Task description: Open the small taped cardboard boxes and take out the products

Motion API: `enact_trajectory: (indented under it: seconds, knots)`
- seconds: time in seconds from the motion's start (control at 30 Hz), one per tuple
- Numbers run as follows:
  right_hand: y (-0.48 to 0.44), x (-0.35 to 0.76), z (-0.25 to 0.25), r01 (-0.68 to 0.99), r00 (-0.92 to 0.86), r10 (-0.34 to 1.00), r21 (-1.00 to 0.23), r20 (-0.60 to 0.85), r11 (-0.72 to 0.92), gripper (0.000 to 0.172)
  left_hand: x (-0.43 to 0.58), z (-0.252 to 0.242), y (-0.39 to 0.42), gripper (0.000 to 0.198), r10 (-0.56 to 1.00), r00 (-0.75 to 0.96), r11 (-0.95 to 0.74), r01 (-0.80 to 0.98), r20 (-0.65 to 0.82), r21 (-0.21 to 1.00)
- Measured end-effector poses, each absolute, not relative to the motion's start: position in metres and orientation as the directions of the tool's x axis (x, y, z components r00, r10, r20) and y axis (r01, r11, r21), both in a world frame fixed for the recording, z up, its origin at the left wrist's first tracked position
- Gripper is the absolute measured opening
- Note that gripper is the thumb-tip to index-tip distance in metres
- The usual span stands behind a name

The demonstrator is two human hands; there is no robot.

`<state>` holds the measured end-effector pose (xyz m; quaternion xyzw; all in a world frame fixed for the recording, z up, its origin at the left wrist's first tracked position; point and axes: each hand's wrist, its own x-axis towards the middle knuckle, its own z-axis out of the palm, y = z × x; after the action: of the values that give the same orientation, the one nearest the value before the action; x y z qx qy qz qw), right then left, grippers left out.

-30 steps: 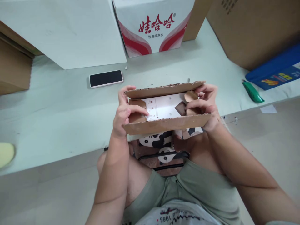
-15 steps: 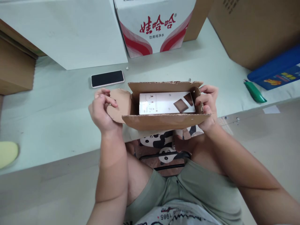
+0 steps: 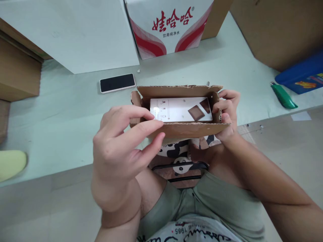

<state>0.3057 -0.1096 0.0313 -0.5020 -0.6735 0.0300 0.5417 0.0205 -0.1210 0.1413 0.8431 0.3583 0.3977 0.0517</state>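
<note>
**Item 1. Cardboard box (image 3: 176,129):** brown corrugated, top open. It sits at the near edge of the worktop (image 3: 63,111), partly out over the lap. From this angle I cannot tell whether its base rests on the worktop or hangs from the grip alone.

**Item 2. White packet (image 3: 176,109):** lies flat inside the cardboard box and fills its floor. Brown squares are printed toward the right end.

**Item 3. Right hand (image 3: 227,116):** pinched on the box's right end wall, with fingers and thumb closed over the flap.

**Item 4. Left hand (image 3: 118,148):** loosely spread and holding nothing. The index fingertip reaches over the front wall to the packet's left end.

**Item 5. Surroundings:** phone (image 3: 117,82) behind the box, well apart. Green cutter (image 3: 282,95) off to the right. Red-and-white carton (image 3: 171,27) at the back.

**Risks I log**
- The box has a one-sided hold. A downward press from the left hand could tip the left end off the edge and spill the packet onto the floor.
- The packet fits snugly. Prying with one fingertip may crease its corner or tear the ragged front wall, so I would use a second finger.
- If the right-hand pinch slips on the thin flap, the box would twist.
</note>
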Motion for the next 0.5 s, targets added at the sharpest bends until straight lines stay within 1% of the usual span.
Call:
enact_trajectory:
  seconds: [0.07,0.17,0.3,0.37,0.43,0.5]
  knots:
    - [-0.11,0.309,0.03,0.641,0.064,0.716,-0.578,0.695,0.505,0.05,0.019,0.137,-0.115,0.016,0.624,0.459,-0.758,0.554,0.633,0.345]
    - [-0.111,0.313,0.028,0.636,0.043,0.742,-0.591,0.669,0.496,0.052,0.019,0.131,-0.108,0.011,0.626,0.51,-0.763,0.554,0.59,0.332]
    - [-0.112,0.314,0.027,0.649,0.072,0.776,-0.62,0.626,0.44,0.061,0.024,0.126,-0.103,0.008,0.658,0.539,-0.745,0.571,0.526,0.346]
    - [-0.111,0.313,0.028,0.642,0.068,0.779,-0.625,0.623,0.444,0.062,0.025,0.125,-0.102,0.013,0.682,0.531,-0.727,0.564,0.502,0.391]
    - [-0.11,0.311,0.028,0.606,0.054,0.766,-0.631,0.64,0.485,0.058,0.025,0.127,-0.102,0.018,0.697,0.535,-0.717,0.546,0.478,0.434]
    - [-0.109,0.31,0.028,0.563,0.041,0.757,-0.641,0.652,0.521,0.055,0.023,0.13,-0.103,0.024,0.686,0.569,-0.728,0.522,0.454,0.445]
